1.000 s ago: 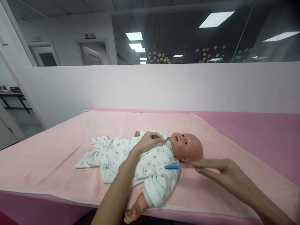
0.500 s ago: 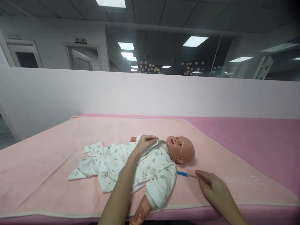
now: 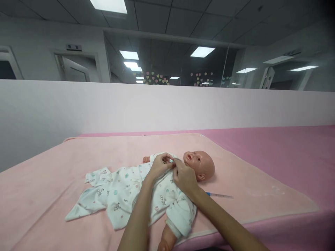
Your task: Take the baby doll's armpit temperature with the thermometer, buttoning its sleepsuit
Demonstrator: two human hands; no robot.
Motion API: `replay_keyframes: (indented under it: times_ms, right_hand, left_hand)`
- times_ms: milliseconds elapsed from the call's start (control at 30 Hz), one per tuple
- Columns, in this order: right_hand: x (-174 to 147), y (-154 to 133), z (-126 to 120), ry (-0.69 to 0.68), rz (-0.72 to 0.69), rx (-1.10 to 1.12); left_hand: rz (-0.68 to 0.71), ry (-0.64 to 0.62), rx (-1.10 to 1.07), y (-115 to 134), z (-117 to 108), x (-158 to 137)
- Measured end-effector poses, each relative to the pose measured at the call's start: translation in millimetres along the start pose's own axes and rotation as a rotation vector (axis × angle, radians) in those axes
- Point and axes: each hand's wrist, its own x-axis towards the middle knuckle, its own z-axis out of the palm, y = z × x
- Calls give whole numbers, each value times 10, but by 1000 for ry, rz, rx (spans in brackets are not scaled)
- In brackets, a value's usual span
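A baby doll lies on its back, its head to the right, dressed in a white printed baby outfit. At the chest, just below the neck, my left hand pinches the front edge of the outfit. My right hand meets it there with bent fingers closed on the same cloth near the collar. The exact grip is partly hidden behind the fingers. Beside the doll's shoulder rests a slim clear stick with a blue end, which looks like a thermometer; neither hand touches it.
A peach blanket spreads under the doll over a pink padded surface. A low white wall runs along the back, with a large window above it. The doll's near arm reaches toward the front edge.
My right hand has left the thermometer and moved left to the doll's collar. The thermometer now lies loose on the blanket. My left hand, earlier resting on the chest, now pinches the cloth.
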Motion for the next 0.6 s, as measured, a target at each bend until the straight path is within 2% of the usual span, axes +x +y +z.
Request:
replay_keyframes:
  times_ms: [133, 233, 400, 600]
  right_hand:
    - [-102, 92, 76, 200, -47, 249]
    - [-142, 121, 66, 288, -29, 402]
    - [-118, 106, 60, 276, 9, 486]
    - [-108, 99, 70, 278, -11, 536]
  left_hand:
    - [13, 7, 35, -20, 13, 5]
    - [0, 17, 98, -17, 34, -8]
    - [-8, -20, 97, 34, 46, -34]
    - [-33, -70, 28, 58, 30, -29]
